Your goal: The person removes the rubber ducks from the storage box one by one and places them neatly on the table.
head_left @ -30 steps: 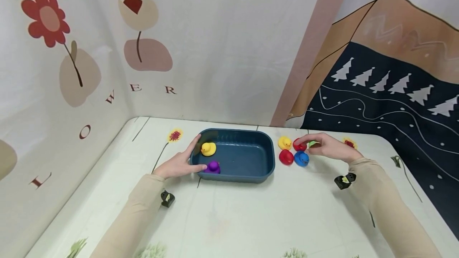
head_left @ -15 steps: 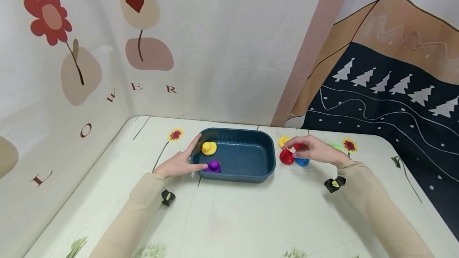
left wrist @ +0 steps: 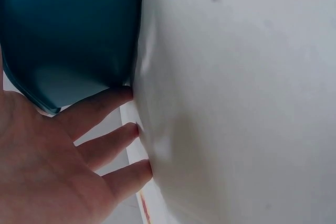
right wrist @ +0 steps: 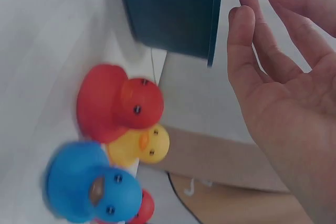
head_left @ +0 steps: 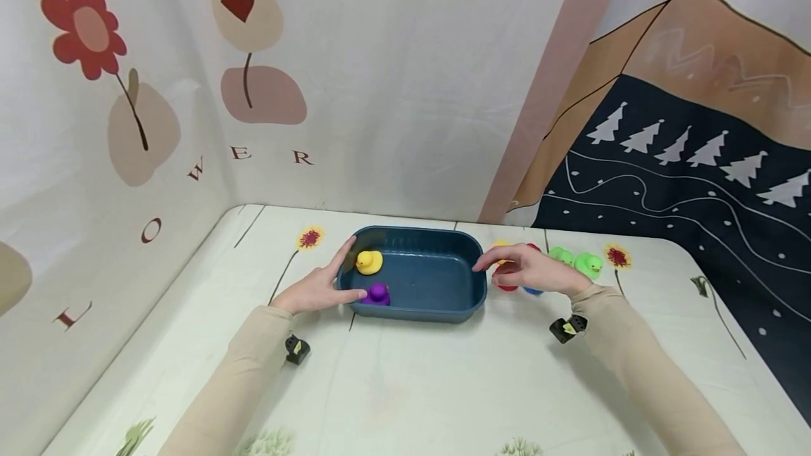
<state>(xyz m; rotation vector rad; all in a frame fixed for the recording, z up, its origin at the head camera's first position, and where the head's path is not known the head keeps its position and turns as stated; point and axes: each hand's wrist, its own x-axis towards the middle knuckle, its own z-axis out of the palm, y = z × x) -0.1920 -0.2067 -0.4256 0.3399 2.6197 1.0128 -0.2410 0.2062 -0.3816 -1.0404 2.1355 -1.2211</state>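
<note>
A dark blue plastic bin (head_left: 437, 280) holds a yellow rubber duck (head_left: 370, 262) and a purple rubber duck (head_left: 378, 294) at its left end. My left hand (head_left: 317, 290) rests against that end, fingers spread fairly straight along the outside and thumb over the near rim beside the purple duck. Past the bin's right end hovers my right hand (head_left: 526, 267), holding nothing, its fingertips near the rim. Below it in the right wrist view stand a red duck (right wrist: 100, 103), a blue duck (right wrist: 73, 182), another yellow duck (right wrist: 123, 148) and a partly hidden second red duck (right wrist: 146, 209).
Two green ducks (head_left: 589, 264) stand right of the right hand. A white cloth printed with flowers covers the table (head_left: 431, 385). Behind the bin hangs a printed curtain (head_left: 393, 125), and a dark tree-patterned cloth (head_left: 671, 181) is at the right.
My right hand has moved left from over the far red duck to the bin's right rim, uncovering the green ducks. The left hand and bin have stayed in place.
</note>
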